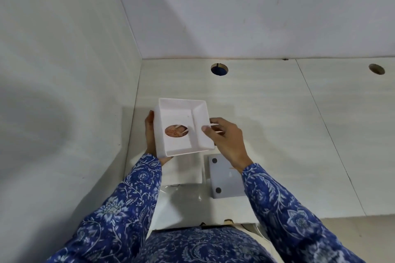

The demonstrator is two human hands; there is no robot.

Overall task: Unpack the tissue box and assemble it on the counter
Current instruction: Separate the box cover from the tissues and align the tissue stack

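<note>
Two hands on the white tissue box shell (181, 126), held above the surface (267, 113).
Our left hand (150, 132) cups its left side; right hand (224, 136) pinches the right wall. Grey base plate (224, 177) lies near-right.

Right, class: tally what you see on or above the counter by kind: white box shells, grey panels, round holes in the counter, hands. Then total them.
White box shell: 1
Grey panel: 1
Round holes in the counter: 2
Hands, left and right: 2
Total: 6
</note>
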